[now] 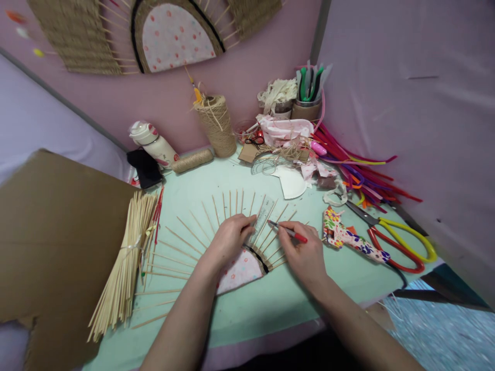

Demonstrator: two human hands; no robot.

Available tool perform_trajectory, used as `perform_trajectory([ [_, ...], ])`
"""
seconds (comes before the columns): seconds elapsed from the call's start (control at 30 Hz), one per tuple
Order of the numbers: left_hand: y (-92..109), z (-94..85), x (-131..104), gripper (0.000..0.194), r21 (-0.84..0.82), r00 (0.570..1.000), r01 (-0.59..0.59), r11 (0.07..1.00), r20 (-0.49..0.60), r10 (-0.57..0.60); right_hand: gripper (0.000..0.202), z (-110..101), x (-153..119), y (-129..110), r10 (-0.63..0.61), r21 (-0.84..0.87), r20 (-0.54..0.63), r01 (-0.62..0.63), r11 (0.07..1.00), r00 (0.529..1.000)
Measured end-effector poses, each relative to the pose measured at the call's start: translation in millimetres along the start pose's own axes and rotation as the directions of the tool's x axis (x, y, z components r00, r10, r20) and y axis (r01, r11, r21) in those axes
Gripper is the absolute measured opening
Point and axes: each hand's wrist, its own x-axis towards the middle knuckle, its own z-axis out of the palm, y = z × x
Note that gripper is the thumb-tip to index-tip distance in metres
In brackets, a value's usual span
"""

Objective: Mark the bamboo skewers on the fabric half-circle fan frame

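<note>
A half-round piece covered in dotted pink-white fabric (242,273) lies on the table, with a twine and black edge and thin wooden sticks (189,245) fanning out from it. My left hand (231,236) pinches a clear ruler (264,216) laid along the sticks on the right side of the fan. In my right hand (305,252) is a pen (292,233) with a red barrel, its tip close to a stick beside the ruler. My left forearm covers part of the fan.
A bundle of sticks (126,268) lies left, near cardboard (58,237). A floral glue gun (350,238) and big scissors (402,247) lie right. Behind are a twine spool (218,126), a bottle (157,144), pipe cleaners (359,165) and scraps. A similar finished-looking piece (178,38) hangs on the wall.
</note>
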Motion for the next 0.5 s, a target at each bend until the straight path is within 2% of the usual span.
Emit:
perform_trajectory([
  [0.5,-1.5,0.7,0.1,0.031,-0.01,1.0,0.007,1.0,0.005,-0.007,0.014,1.6,-1.0,1.3,-0.016,0.004,-0.011,0.016,1.0,1.0],
])
